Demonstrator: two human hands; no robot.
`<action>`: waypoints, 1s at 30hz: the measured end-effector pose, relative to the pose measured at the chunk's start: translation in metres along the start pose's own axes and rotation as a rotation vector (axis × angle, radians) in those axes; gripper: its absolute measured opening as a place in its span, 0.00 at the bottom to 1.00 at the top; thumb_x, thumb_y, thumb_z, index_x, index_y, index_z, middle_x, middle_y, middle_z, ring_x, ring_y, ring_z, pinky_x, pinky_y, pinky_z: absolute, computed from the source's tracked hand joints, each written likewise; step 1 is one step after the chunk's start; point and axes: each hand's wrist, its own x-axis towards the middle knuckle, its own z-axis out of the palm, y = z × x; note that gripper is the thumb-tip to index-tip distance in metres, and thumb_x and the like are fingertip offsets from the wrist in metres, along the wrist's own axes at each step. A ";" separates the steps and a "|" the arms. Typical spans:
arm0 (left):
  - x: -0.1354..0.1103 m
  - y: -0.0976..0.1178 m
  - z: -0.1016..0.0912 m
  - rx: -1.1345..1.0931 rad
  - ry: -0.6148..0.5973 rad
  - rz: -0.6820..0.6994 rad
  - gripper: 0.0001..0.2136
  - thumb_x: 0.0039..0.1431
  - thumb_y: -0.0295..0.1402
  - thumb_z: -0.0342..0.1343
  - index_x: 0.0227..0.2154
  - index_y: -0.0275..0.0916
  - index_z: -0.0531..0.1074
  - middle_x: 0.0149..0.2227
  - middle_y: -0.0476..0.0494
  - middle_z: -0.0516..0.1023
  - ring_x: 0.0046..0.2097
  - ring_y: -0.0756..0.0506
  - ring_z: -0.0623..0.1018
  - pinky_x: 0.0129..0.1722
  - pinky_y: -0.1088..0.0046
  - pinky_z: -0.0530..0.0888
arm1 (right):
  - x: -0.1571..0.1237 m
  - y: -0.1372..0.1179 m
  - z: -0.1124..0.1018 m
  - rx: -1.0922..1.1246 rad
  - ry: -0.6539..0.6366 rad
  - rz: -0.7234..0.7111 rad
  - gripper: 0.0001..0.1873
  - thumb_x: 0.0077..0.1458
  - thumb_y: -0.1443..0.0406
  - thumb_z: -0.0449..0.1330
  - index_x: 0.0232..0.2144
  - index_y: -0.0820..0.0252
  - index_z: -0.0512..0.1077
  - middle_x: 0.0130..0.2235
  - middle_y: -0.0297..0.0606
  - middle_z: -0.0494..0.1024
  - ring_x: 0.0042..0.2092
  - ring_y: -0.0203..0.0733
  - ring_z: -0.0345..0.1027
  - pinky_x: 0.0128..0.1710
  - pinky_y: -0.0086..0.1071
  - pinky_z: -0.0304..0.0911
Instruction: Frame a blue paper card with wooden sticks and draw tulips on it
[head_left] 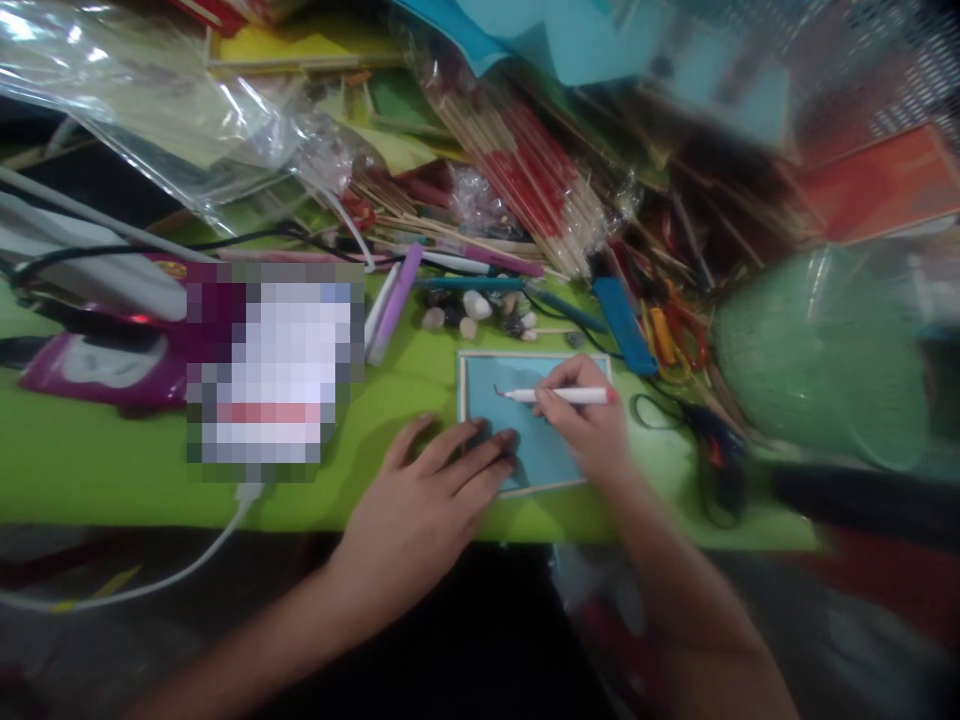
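A blue sheet with a pale stick frame (544, 445) lies on the green table near its front edge. My right hand (589, 420) is closed around a white felt-tip pen (574, 396) with a red end. The pen's tip is at the sheet's upper left part, where a short dark red curved line (498, 390) shows. My left hand (435, 490) lies flat with fingers spread, its fingertips on the sheet's left side and on the table beside it.
Left of the sheet are a blurred-out phone (277, 370) on a white cable and a purple power strip (105, 360). Pebbles (476, 305), felt-tip pens (396, 300) and a blue cutter (624, 325) lie behind. Scissors (671, 340), a glue gun (720, 460) and a green basket (821, 360) are rightward.
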 end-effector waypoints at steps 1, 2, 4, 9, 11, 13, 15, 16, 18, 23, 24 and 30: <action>0.000 0.000 0.001 0.000 0.006 0.005 0.12 0.74 0.32 0.53 0.56 0.46 0.75 0.64 0.55 0.79 0.63 0.39 0.75 0.68 0.50 0.61 | 0.000 0.000 0.000 -0.002 0.003 -0.008 0.06 0.60 0.62 0.64 0.32 0.54 0.71 0.28 0.29 0.76 0.30 0.37 0.70 0.30 0.32 0.65; 0.000 0.000 0.001 -0.001 0.007 0.004 0.12 0.74 0.32 0.53 0.56 0.45 0.75 0.63 0.54 0.79 0.63 0.39 0.75 0.68 0.51 0.61 | 0.000 0.000 0.000 -0.004 0.006 -0.014 0.06 0.60 0.62 0.64 0.32 0.54 0.71 0.27 0.29 0.76 0.30 0.37 0.70 0.30 0.32 0.65; 0.000 0.000 0.002 -0.009 0.009 0.004 0.12 0.74 0.32 0.54 0.56 0.45 0.75 0.63 0.54 0.79 0.63 0.39 0.74 0.68 0.51 0.61 | 0.000 0.000 0.000 -0.010 0.018 -0.019 0.06 0.60 0.62 0.64 0.32 0.54 0.71 0.27 0.29 0.75 0.29 0.37 0.69 0.30 0.32 0.64; 0.000 0.000 0.002 -0.014 0.002 0.003 0.12 0.74 0.32 0.54 0.56 0.45 0.75 0.64 0.53 0.78 0.64 0.39 0.74 0.69 0.51 0.60 | 0.001 -0.001 0.000 -0.023 0.034 -0.019 0.06 0.60 0.62 0.63 0.31 0.53 0.70 0.27 0.29 0.75 0.29 0.38 0.69 0.30 0.32 0.63; 0.000 0.000 0.001 -0.009 -0.008 0.005 0.12 0.74 0.32 0.54 0.56 0.45 0.75 0.64 0.53 0.78 0.64 0.39 0.74 0.70 0.50 0.59 | 0.001 -0.001 0.000 -0.023 0.039 -0.025 0.05 0.60 0.63 0.63 0.31 0.53 0.70 0.27 0.29 0.75 0.29 0.37 0.68 0.29 0.32 0.63; 0.000 0.000 0.000 -0.010 -0.016 0.000 0.13 0.74 0.31 0.54 0.57 0.46 0.75 0.64 0.54 0.78 0.64 0.39 0.74 0.70 0.50 0.59 | 0.001 -0.001 0.000 -0.017 0.045 -0.037 0.05 0.60 0.63 0.63 0.32 0.54 0.71 0.27 0.29 0.74 0.29 0.37 0.68 0.29 0.32 0.63; 0.000 0.000 0.000 -0.006 -0.018 -0.004 0.13 0.74 0.31 0.54 0.57 0.46 0.75 0.65 0.55 0.78 0.64 0.40 0.74 0.70 0.51 0.59 | 0.001 0.000 0.000 -0.011 0.053 -0.049 0.05 0.60 0.64 0.63 0.32 0.54 0.71 0.27 0.29 0.74 0.29 0.37 0.68 0.29 0.32 0.63; 0.000 0.000 0.000 -0.004 -0.013 -0.003 0.13 0.74 0.31 0.54 0.56 0.46 0.75 0.64 0.56 0.78 0.64 0.40 0.74 0.70 0.51 0.59 | 0.001 0.000 0.000 -0.007 0.057 -0.055 0.05 0.61 0.64 0.63 0.32 0.54 0.71 0.28 0.29 0.74 0.29 0.36 0.69 0.30 0.31 0.63; 0.000 0.000 0.000 0.000 -0.003 0.004 0.12 0.74 0.31 0.54 0.56 0.45 0.75 0.64 0.56 0.79 0.63 0.40 0.74 0.70 0.51 0.60 | 0.002 0.001 0.001 0.002 0.059 -0.066 0.05 0.61 0.64 0.64 0.32 0.54 0.71 0.28 0.28 0.75 0.30 0.36 0.69 0.30 0.31 0.64; 0.000 -0.001 0.001 -0.010 -0.004 0.006 0.13 0.74 0.32 0.53 0.57 0.45 0.75 0.64 0.54 0.78 0.64 0.40 0.74 0.70 0.51 0.59 | 0.002 0.002 0.001 0.027 0.057 -0.083 0.05 0.61 0.65 0.64 0.32 0.54 0.72 0.29 0.28 0.75 0.30 0.35 0.71 0.30 0.30 0.65; 0.000 -0.001 0.001 -0.011 0.000 0.008 0.13 0.75 0.32 0.53 0.57 0.45 0.75 0.64 0.54 0.78 0.64 0.40 0.74 0.70 0.51 0.59 | 0.002 0.002 0.001 0.033 0.057 -0.084 0.05 0.61 0.65 0.64 0.32 0.54 0.72 0.29 0.28 0.76 0.30 0.35 0.71 0.31 0.30 0.66; 0.000 -0.001 0.001 -0.010 -0.017 0.005 0.14 0.75 0.30 0.50 0.58 0.46 0.74 0.65 0.57 0.77 0.65 0.41 0.73 0.72 0.53 0.55 | 0.002 0.011 -0.002 0.151 0.116 -0.072 0.03 0.63 0.64 0.65 0.35 0.53 0.73 0.30 0.28 0.78 0.33 0.36 0.74 0.34 0.31 0.69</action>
